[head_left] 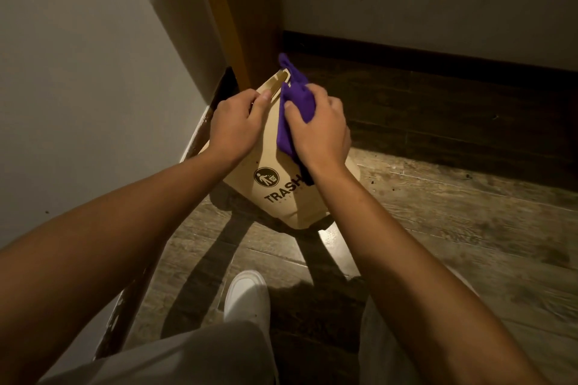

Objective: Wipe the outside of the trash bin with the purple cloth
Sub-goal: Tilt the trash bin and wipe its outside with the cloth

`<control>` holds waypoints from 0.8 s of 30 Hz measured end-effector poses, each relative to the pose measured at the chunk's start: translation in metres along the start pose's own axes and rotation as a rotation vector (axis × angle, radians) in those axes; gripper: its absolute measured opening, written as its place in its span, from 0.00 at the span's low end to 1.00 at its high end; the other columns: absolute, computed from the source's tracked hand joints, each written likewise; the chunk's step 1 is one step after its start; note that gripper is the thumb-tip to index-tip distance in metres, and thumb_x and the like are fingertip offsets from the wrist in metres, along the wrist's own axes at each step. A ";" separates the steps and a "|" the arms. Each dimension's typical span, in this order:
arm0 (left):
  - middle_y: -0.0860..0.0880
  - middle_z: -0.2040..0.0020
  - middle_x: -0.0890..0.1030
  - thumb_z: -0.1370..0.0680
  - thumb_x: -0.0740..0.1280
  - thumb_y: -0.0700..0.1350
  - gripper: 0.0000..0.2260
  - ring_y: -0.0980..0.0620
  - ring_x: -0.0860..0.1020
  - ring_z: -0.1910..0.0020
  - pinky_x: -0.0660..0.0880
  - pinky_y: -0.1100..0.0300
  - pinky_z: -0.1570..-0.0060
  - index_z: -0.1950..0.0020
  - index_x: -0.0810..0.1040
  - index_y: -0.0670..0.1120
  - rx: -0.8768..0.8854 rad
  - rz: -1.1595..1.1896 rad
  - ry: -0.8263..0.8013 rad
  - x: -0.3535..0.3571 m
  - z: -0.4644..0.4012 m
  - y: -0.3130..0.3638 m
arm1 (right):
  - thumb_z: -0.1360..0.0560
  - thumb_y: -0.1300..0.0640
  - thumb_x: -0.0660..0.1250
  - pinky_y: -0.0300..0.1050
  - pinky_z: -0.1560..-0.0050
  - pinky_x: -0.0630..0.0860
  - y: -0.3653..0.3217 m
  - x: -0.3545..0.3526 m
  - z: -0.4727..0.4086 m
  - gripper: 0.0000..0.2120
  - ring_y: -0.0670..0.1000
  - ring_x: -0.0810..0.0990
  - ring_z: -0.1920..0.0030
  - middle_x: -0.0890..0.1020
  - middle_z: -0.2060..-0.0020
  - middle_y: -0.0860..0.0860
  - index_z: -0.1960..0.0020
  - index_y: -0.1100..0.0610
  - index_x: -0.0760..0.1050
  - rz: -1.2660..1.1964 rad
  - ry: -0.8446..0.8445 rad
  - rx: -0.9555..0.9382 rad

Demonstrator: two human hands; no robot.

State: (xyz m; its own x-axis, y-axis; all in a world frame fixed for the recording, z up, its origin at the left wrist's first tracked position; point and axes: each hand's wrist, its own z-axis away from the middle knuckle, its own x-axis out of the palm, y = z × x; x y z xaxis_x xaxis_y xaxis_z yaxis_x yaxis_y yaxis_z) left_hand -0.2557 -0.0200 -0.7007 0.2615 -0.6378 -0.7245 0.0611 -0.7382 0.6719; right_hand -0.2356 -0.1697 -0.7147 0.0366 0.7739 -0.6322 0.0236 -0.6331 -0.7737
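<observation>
A tan trash bin point(275, 172) with a black "TRASH" label and a litter symbol stands on the floor in a corner, seen from above. My left hand point(234, 125) grips its upper left edge, thumb lying along the rim near the handle slot. My right hand point(319, 131) holds the purple cloth point(295, 103) bunched against the bin's upper right side. One end of the cloth sticks up past the rim, another hangs below my wrist. The bin's right face is hidden behind my hand.
A grey wall point(93, 72) rises on the left, a wooden door frame point(237, 15) stands behind the bin, and a dark baseboard point(438, 50) runs along the far wall. The wood-look floor point(438, 212) spreads to the right. My white shoe point(247, 297) is below the bin.
</observation>
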 end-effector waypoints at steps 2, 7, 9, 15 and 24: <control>0.55 0.60 0.80 0.15 0.58 0.57 0.16 0.58 0.79 0.60 0.73 0.60 0.63 0.50 0.79 0.49 -0.012 0.020 0.008 -0.002 0.001 -0.001 | 0.20 0.38 0.64 0.43 0.48 0.70 0.006 0.005 0.006 0.25 0.51 0.76 0.39 0.74 0.33 0.51 0.26 0.45 0.69 0.047 0.019 0.006; 0.54 0.60 0.81 0.16 0.59 0.57 0.15 0.58 0.79 0.61 0.74 0.61 0.63 0.49 0.81 0.50 0.046 -0.059 0.006 -0.002 0.006 -0.003 | 0.20 0.37 0.60 0.46 0.50 0.70 0.019 0.013 0.016 0.21 0.53 0.75 0.39 0.75 0.34 0.52 0.31 0.45 0.74 0.142 0.095 -0.040; 0.52 0.59 0.81 0.16 0.59 0.57 0.16 0.57 0.79 0.61 0.74 0.60 0.62 0.49 0.81 0.49 0.048 -0.057 0.011 -0.004 0.007 -0.006 | 0.19 0.37 0.59 0.47 0.51 0.70 0.025 0.011 0.011 0.21 0.53 0.76 0.40 0.76 0.35 0.52 0.32 0.45 0.74 0.146 0.075 -0.001; 0.50 0.64 0.78 0.15 0.58 0.57 0.18 0.56 0.73 0.66 0.68 0.59 0.66 0.54 0.81 0.47 0.007 -0.049 0.039 -0.011 0.004 -0.011 | 0.17 0.37 0.55 0.54 0.44 0.77 0.076 -0.001 -0.007 0.23 0.56 0.79 0.43 0.79 0.38 0.53 0.28 0.48 0.71 0.174 -0.163 0.358; 0.52 0.61 0.79 0.16 0.57 0.59 0.18 0.58 0.74 0.63 0.71 0.58 0.63 0.50 0.81 0.48 0.045 -0.133 0.017 -0.011 -0.001 -0.006 | 0.18 0.40 0.62 0.53 0.47 0.79 0.077 -0.036 -0.015 0.29 0.56 0.80 0.45 0.78 0.39 0.52 0.19 0.43 0.59 0.194 -0.110 0.346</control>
State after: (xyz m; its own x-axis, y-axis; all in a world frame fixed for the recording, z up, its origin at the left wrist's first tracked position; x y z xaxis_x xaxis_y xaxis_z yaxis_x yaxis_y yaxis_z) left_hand -0.2585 -0.0080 -0.6964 0.2700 -0.5303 -0.8036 0.0528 -0.8252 0.5623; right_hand -0.2203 -0.2463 -0.7506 -0.1006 0.6493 -0.7538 -0.3112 -0.7402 -0.5961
